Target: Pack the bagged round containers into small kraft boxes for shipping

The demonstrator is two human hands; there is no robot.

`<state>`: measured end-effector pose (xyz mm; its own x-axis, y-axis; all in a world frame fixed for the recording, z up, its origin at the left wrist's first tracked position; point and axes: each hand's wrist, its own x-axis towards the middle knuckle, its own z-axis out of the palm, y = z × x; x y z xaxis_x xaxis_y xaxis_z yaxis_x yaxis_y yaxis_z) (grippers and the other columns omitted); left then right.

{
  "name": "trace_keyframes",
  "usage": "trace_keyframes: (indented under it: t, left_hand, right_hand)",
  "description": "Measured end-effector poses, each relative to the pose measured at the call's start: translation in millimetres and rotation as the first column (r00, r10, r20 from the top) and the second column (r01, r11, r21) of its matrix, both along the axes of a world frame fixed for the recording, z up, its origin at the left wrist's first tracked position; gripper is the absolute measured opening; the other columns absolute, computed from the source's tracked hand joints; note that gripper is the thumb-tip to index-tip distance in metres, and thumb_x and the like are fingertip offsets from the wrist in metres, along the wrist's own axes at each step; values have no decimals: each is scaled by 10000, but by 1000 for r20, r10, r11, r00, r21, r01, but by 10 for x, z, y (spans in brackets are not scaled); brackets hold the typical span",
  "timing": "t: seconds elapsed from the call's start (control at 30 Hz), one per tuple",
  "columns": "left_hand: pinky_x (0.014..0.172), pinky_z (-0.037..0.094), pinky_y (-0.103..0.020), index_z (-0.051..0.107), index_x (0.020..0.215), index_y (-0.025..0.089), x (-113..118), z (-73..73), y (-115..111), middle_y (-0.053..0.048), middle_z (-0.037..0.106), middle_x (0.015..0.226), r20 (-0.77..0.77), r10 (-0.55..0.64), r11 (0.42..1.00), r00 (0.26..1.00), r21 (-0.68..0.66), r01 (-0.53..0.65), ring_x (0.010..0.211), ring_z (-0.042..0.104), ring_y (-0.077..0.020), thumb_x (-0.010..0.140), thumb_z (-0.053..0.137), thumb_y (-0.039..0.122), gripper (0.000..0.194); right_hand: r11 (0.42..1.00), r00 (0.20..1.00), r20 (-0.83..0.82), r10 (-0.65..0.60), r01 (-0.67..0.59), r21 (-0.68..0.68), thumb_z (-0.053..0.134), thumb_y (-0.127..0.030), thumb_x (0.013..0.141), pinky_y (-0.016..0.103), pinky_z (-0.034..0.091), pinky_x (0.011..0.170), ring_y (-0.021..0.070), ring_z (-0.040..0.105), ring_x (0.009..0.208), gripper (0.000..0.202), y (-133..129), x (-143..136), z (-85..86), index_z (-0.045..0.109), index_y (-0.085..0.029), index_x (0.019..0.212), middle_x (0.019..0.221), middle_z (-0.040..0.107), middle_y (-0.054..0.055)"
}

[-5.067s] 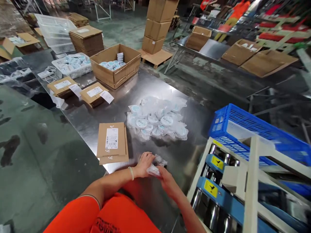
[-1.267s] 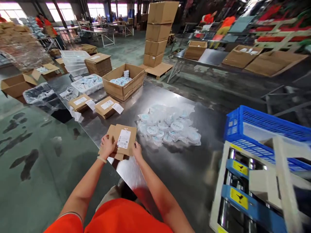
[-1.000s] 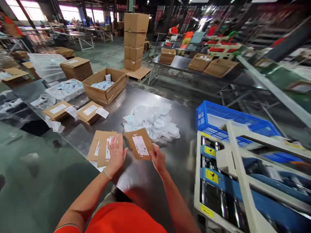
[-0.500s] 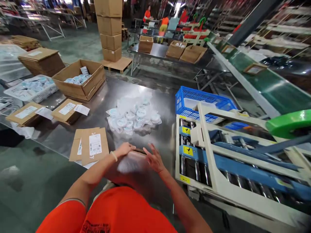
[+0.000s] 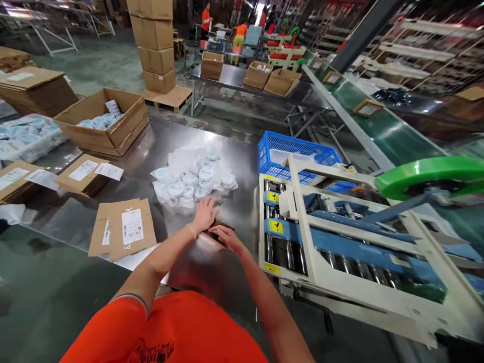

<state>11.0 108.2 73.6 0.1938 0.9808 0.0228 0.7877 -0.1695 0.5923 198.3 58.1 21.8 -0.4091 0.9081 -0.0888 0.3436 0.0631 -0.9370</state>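
Several round white tins or discs in clear plastic bags [image 5: 185, 184] lie heaped on the metal table [image 5: 245, 166], just beyond my hands. My left hand [image 5: 204, 216] reaches in at the heap's near edge, fingers stretched and a little apart. Close beside it, my right hand [image 5: 228, 238] has its fingers bent against a brown cardboard piece [image 5: 214, 233]. Both hands cover much of that piece, so its full shape is hidden. To the left of my forearm lie two flat cardboard mailers [image 5: 124, 227], overlapping, with white labels.
An open carton [image 5: 102, 121] holding similar round items stands at the back left. Labelled cardboard packs [image 5: 81, 174] lie before it. On the right are a roller machine [image 5: 287, 237] and a blue crate [image 5: 295, 151]. Co-workers [image 5: 239, 38] stand far off.
My hands have come closer together. The left moved forward toward the bags, and the right came in from spread fingers to the brown cardboard piece. The whole view has shifted slightly.
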Motion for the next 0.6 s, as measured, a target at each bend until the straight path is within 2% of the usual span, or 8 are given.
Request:
trace_keyframes:
  t: [0.07, 0.1, 0.17, 0.27, 0.33, 0.4, 0.5, 0.6]
  left_hand:
    - [1084, 493, -493, 646, 1395, 146, -191, -96, -194, -186, 683, 1326, -30, 112, 994, 993, 12, -112, 1246, 623, -336, 1060, 562, 359, 406]
    - [1049, 512, -477, 676, 1337, 146, -275, -155, -310, -171, 706, 1235, -37, 86, 996, 996, -21, -87, 1176, 649, -329, 1056, 584, 387, 382]
    - [1016, 531, -453, 695, 1321, 153, -383, -266, -537, -150, 717, 1152, -36, -45, 997, 998, -61, 43, 1114, 665, -318, 1039, 632, 446, 412]
    - [1052, 519, -488, 667, 1408, 152, -367, -355, -746, -168, 703, 1221, -103, -225, 974, 969, -12, 225, 1164, 639, -337, 1020, 662, 476, 505]
    - [1087, 494, -502, 718, 1331, 153, -277, -359, -743, -172, 699, 1223, -155, -353, 934, 922, -10, 356, 1204, 611, -346, 1025, 648, 443, 426]
    - [1084, 484, -481, 775, 1180, 154, -172, -336, -635, -169, 704, 1176, -168, -443, 896, 881, -58, 440, 1200, 603, -337, 1036, 620, 386, 314]
    - [1009, 498, -444, 787, 987, 159, -47, -290, -414, -146, 716, 1059, -149, -463, 883, 874, -161, 440, 1088, 629, -308, 1040, 597, 333, 263]
    - [1029, 473, -472, 754, 1039, 157, 11, -293, -349, -155, 706, 1154, -163, -410, 909, 897, -151, 388, 1157, 604, -332, 1038, 596, 312, 221]
  right_hand:
    - [998, 998, -48, -43, 41, -38, 529, -678, 1001, 424, 598, 990, 258, 753, 1038, 539, -15, -6, -7, 808, -218, 1034, 1083, 823, 95]
    - [997, 996, -71, -60, 56, -60, 564, -667, 982, 425, 591, 999, 258, 749, 1033, 512, -30, -9, -18, 804, -217, 1016, 1075, 822, 91]
    - [991, 989, -102, -105, 96, -90, 615, -653, 945, 420, 584, 1003, 256, 741, 1019, 470, -50, -16, -44, 796, -220, 965, 1038, 816, 82]
    - [989, 985, -124, -116, 104, -104, 621, -658, 926, 400, 587, 980, 247, 737, 986, 464, -46, -28, -87, 778, -221, 925, 998, 806, 76]
    - [993, 989, -117, -89, 78, -90, 585, -664, 941, 381, 596, 936, 235, 730, 933, 477, -28, -36, -113, 755, -221, 891, 950, 791, 66]
    - [999, 997, -57, -48, 46, -26, 528, -646, 976, 361, 601, 877, 222, 718, 874, 485, 2, -39, -118, 729, -219, 865, 899, 773, 55]
    - [992, 995, 104, 5, -18, 125, 474, -572, 1027, 363, 595, 843, 226, 701, 823, 470, 95, -13, -60, 718, -207, 861, 859, 759, 72]
    - [948, 961, 259, -93, 6, 318, 514, -503, 1042, 431, 575, 966, 290, 719, 996, 398, 207, 41, 24, 754, -187, 1056, 1031, 779, 139]
